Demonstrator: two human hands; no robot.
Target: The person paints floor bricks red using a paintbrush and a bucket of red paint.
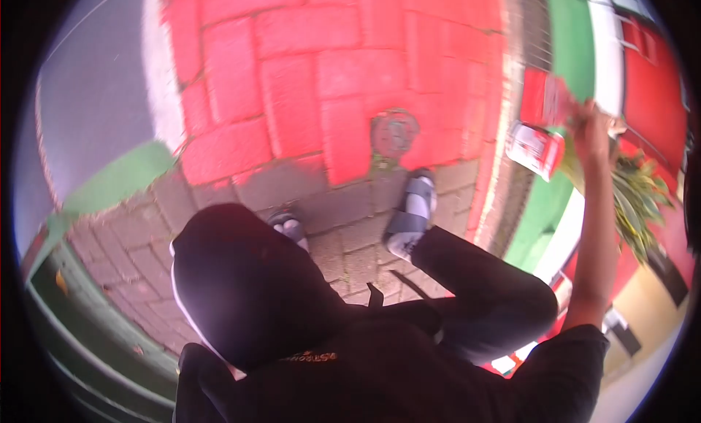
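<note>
At the right, my right hand [595, 124] is closed around a paintbrush [558, 100] whose red-smeared end points left. Motion blurs the brush, and its handle is mostly hidden in my fingers. Just below it is a white and red paint can [535, 149], near the edge of the paving. Glossy red paint covers the brick pavers [307, 72] in front of my feet, while the pavers around my sandals [412, 213] are bare and brownish. My left hand is out of sight; only dark clothing shows on that side.
A round cover [395, 133] is set in the red pavers. A green and white band [573, 51] runs along the right, with a leafy plant [639, 200] beside it. At the left are a grey surface [109, 94] and a green-painted edge [120, 176].
</note>
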